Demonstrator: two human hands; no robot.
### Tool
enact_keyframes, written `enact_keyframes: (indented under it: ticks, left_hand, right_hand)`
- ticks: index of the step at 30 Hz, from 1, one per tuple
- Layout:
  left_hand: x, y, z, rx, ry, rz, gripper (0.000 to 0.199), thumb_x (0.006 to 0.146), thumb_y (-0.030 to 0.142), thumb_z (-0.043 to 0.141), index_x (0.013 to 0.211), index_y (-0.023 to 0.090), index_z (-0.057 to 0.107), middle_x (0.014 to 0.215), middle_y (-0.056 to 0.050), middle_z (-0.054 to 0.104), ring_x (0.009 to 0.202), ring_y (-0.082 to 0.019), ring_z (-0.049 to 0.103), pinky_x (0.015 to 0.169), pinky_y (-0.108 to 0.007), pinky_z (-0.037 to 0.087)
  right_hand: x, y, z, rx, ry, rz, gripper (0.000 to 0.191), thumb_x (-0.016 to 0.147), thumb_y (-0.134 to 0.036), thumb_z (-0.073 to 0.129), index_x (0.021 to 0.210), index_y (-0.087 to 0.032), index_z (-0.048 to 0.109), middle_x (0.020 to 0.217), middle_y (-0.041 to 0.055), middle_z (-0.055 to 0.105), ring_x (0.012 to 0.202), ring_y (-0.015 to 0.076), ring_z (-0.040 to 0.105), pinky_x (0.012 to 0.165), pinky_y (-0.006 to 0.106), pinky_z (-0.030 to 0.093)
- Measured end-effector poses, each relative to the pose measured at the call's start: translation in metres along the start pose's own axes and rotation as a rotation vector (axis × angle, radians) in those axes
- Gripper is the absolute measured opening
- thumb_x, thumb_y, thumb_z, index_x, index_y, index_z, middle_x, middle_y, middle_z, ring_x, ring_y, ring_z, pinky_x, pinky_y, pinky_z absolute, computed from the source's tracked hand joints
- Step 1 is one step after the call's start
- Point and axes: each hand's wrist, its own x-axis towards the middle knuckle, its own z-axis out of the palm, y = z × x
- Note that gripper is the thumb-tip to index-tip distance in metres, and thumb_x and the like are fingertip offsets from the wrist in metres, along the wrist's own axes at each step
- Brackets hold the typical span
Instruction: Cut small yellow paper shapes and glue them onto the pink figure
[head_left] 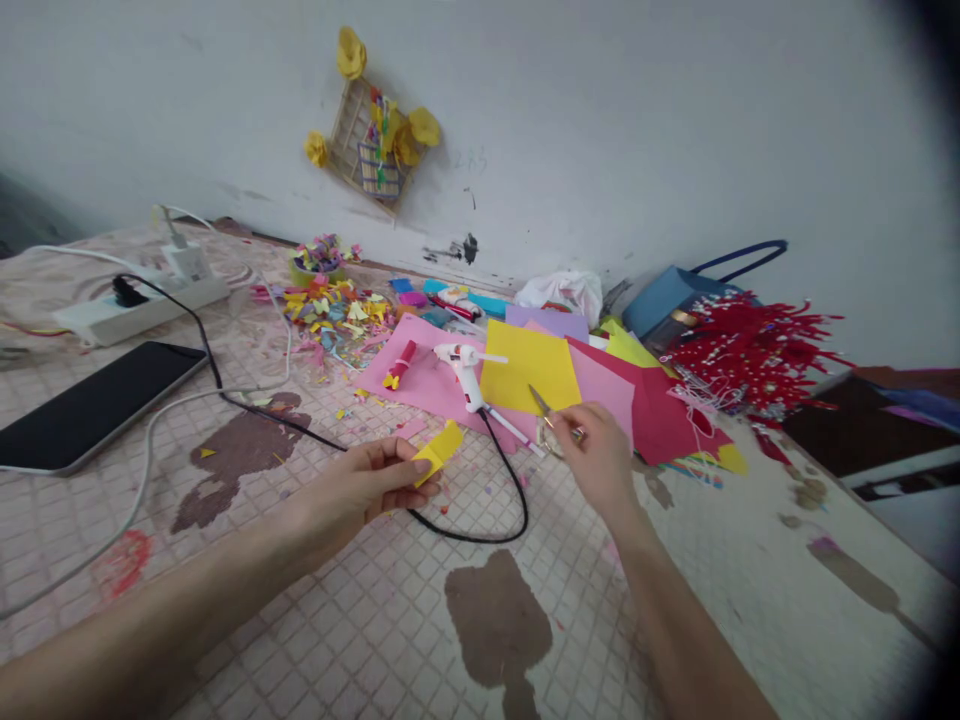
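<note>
A pale, scuffed wall (600,120) is rising behind a stained, grid-patterned tabletop (360,640). At the left edge of the frame a dark tablet (97,405) is lying flat, and above it a white power strip (142,310) is holding plugs. A heap of paper scraps (330,310) is spreading left of the upper centre.

Near the centre the left hand (390,475) is pinching a folded yellow paper piece (442,452) between thumb and fingers. Just above, a white glue gun (463,375) is lying on pink paper (412,395), its black cord (517,490) looping below and passing behind the left hand. Right of the gun a yellow sheet (529,355) is resting flat. Right of centre, well apart from the left hand, the right hand (596,450) is gripping scissors (538,400), the tip pointing toward the upper left over the yellow sheet; whether the blades are parting, I cannot tell. A red tinsel-like bundle (742,340) is sitting toward the upper right.

The cord is lying so close to the left hand that a snag could be dragging the gun askew. The scissor tip could be nicking the sheet if the wrist is dipping, and a loose pinch could be letting the small piece slip.
</note>
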Motion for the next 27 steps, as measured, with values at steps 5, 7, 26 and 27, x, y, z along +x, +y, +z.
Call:
enact_keyframes:
  ticks: [5,7,26,27]
  left_hand:
    - [-0.005,-0.002,0.006,0.043,-0.023,-0.014,0.020,0.071,0.027,0.071,0.072,0.015,0.055,0.071,-0.001,0.069,0.067,-0.011,0.062,0.067,-0.022,0.048]
    - [-0.005,-0.006,0.007,0.071,-0.052,-0.022,0.020,0.071,0.029,0.071,0.073,0.016,0.056,0.070,0.000,0.068,0.068,-0.011,0.062,0.067,-0.023,0.047]
    - [-0.008,-0.007,0.013,0.230,-0.121,-0.041,0.022,0.071,0.031,0.070,0.084,0.015,0.062,0.083,-0.005,0.071,0.075,-0.016,0.065,0.071,-0.026,0.048]
    - [-0.008,-0.007,0.013,0.227,-0.126,-0.050,0.021,0.071,0.031,0.070,0.083,0.016,0.063,0.083,-0.005,0.072,0.075,-0.016,0.066,0.070,-0.025,0.048]
  right_hand:
    - [-0.038,-0.065,0.023,0.959,-0.739,0.080,0.030,0.088,-0.044,0.043,0.090,-0.019,0.059,0.068,0.0006,0.056,0.055,0.0119,0.051,0.047,0.022,0.036]
    - [-0.049,-0.078,0.035,1.202,-0.715,0.212,0.029,0.087,-0.046,0.046,0.089,-0.019,0.056,0.065,-0.0015,0.054,0.050,0.0092,0.046,0.043,0.020,0.033]
    - [-0.055,-0.084,0.051,1.428,-0.419,0.614,0.019,0.067,-0.029,0.070,0.074,-0.017,0.057,0.051,-0.0068,0.049,0.040,0.0052,0.039,0.036,0.016,0.030]
    - [-0.055,-0.084,0.051,1.431,-0.417,0.617,0.019,0.067,-0.029,0.069,0.074,-0.017,0.056,0.050,-0.0069,0.048,0.040,0.0054,0.039,0.036,0.016,0.030]
